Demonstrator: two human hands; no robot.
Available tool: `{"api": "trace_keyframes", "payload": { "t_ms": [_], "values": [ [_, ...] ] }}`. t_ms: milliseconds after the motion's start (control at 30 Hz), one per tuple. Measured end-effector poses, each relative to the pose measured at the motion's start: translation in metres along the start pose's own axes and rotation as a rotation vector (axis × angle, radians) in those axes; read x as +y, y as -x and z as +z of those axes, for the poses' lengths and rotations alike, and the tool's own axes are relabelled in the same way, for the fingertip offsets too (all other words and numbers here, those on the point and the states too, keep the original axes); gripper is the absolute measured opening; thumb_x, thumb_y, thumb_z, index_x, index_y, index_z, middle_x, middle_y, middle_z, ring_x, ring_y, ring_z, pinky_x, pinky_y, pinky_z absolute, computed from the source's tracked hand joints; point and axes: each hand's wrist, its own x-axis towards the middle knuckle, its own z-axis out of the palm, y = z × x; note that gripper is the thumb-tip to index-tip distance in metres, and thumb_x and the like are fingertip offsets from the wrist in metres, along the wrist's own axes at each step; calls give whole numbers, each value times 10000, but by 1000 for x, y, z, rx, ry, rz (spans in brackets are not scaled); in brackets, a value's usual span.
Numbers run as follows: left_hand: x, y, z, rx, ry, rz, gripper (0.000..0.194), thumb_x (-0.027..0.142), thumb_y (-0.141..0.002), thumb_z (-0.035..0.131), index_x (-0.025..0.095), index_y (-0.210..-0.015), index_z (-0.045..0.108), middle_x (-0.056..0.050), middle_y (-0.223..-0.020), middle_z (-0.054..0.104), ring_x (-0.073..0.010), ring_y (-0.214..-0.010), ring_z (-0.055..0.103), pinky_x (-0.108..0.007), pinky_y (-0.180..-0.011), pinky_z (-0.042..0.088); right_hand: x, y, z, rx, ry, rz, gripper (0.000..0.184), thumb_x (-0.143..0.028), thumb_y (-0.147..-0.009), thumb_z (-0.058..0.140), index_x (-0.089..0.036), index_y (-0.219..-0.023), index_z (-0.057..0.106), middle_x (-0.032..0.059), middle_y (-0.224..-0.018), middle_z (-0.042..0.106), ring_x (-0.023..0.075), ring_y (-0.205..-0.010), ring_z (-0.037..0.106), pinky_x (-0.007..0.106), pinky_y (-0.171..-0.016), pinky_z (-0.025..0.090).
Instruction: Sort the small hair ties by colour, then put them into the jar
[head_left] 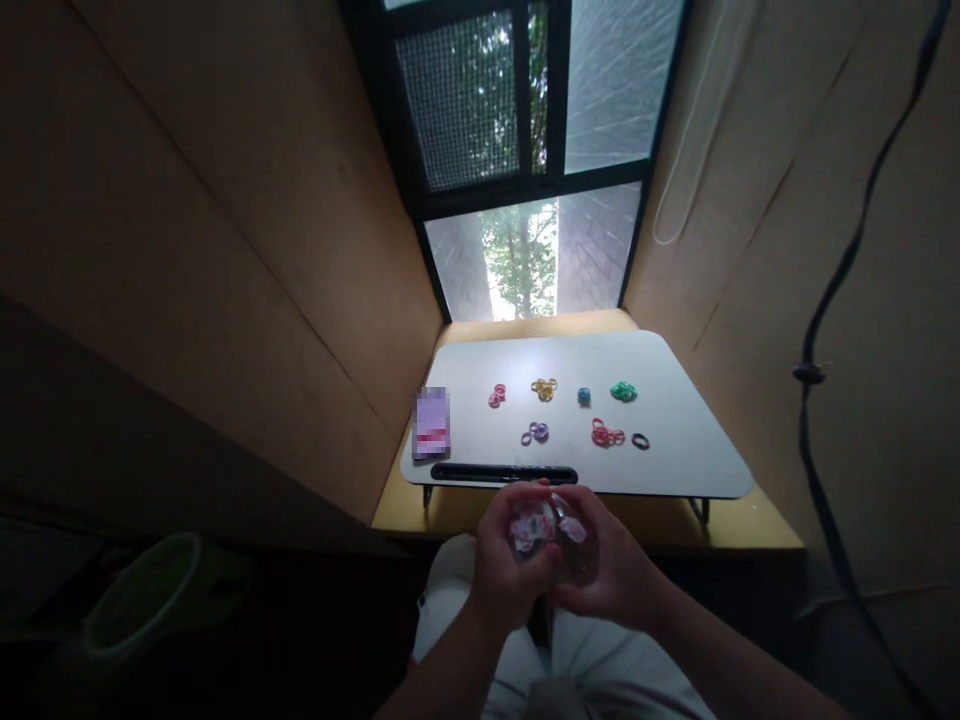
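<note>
Both my hands are held together over my lap, just in front of the white lap table [690, 450]. My left hand [504, 572] and my right hand [611, 570] are both closed around a clear plastic bag [541, 528] with small pink and white bands inside. On the table lie small piles of rubber bands sorted by colour: pink [496, 395], yellow [544, 388], blue [583, 395], green [623, 391], purple [535, 432], red [606, 434] and a single dark band [640, 441].
A small card or packet [432, 423] lies at the table's left edge, and a black groove [504, 472] runs along its front. Wooden panels rise on both sides, a window stands behind, a black cable [825, 330] hangs at the right, and a green container [142, 595] sits low left.
</note>
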Motion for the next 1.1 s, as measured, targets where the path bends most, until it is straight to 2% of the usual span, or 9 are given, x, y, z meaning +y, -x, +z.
{"api": "trace_keyframes", "payload": {
  "t_ms": [167, 400, 533, 633, 833, 900, 967, 1033, 1100],
  "values": [
    [2, 1, 1, 32, 92, 15, 586, 591, -631, 787, 262, -1084, 616, -99, -1191, 638, -291, -1045, 645, -402, -859, 556, -4, 0, 1, -26, -42, -28, 840, -347, -632, 836, -307, -1342, 389, 89, -1198, 621, 276, -995, 669, 366, -826, 589],
    [-7, 2, 6, 218, 38, -80, 524, 602, -770, 659, 294, -1175, 537, -87, -1133, 640, -253, -965, 659, -392, -803, 566, -3, -6, 13, 229, 372, -301, 832, -285, -718, 793, -302, -1419, 345, 146, -1337, 500, 356, -1223, 549, 510, -972, 539],
    [12, 2, -15, 77, -307, 28, 461, 450, -805, 696, 323, -1233, 579, -87, -1248, 607, -288, -1162, 581, -455, -1023, 478, 1, -9, 5, 190, 432, -344, 864, -240, -741, 775, -326, -1459, 303, 141, -1385, 473, 351, -1262, 521, 516, -984, 541],
    [33, 6, -32, -106, -488, 45, 600, 336, -726, 780, 350, -1287, 566, -75, -1292, 586, -288, -1179, 566, -439, -1034, 476, 8, -8, -4, 135, 482, -353, 855, -224, -745, 763, -325, -1464, 311, 138, -1409, 467, 351, -1275, 514, 522, -998, 532],
    [47, 11, -42, -162, -627, -206, 501, 395, -701, 775, 282, -1159, 607, -26, -1081, 669, -193, -883, 653, -291, -730, 546, 24, 3, 1, 36, 559, -401, 770, -280, -792, 743, -238, -1456, 353, 153, -1436, 467, 326, -1300, 500, 493, -1023, 518],
    [43, 11, -44, -186, -724, -325, 378, 499, -766, 701, 243, -1036, 638, -10, -909, 691, -177, -756, 646, -285, -688, 526, 28, 9, 5, 23, 581, -414, 727, -280, -810, 721, -229, -1445, 370, 151, -1434, 475, 316, -1307, 495, 486, -1028, 513],
    [37, 12, -48, -209, -810, -388, 389, 583, -863, 548, 213, -905, 662, -22, -790, 686, -189, -715, 641, -301, -690, 518, 31, 13, 9, 16, 589, -419, 703, -270, -816, 705, -221, -1438, 382, 151, -1436, 478, 310, -1315, 490, 479, -1031, 512],
    [34, 14, -53, -199, -814, -329, 439, 583, -910, 464, 203, -937, 683, -64, -892, 708, -225, -855, 662, -328, -776, 529, 33, 16, 10, 14, 584, -406, 705, -266, -809, 700, -214, -1438, 386, 152, -1436, 481, 307, -1313, 493, 471, -1029, 516],
    [34, 17, -56, -213, -708, -190, 440, 537, -882, 544, 212, -1160, 649, -101, -1176, 671, -257, -1087, 625, -349, -894, 526, 35, 16, 11, 31, 574, -376, 722, -263, -794, 703, -215, -1441, 385, 151, -1433, 486, 309, -1306, 503, 470, -1025, 519]
  ]
}}
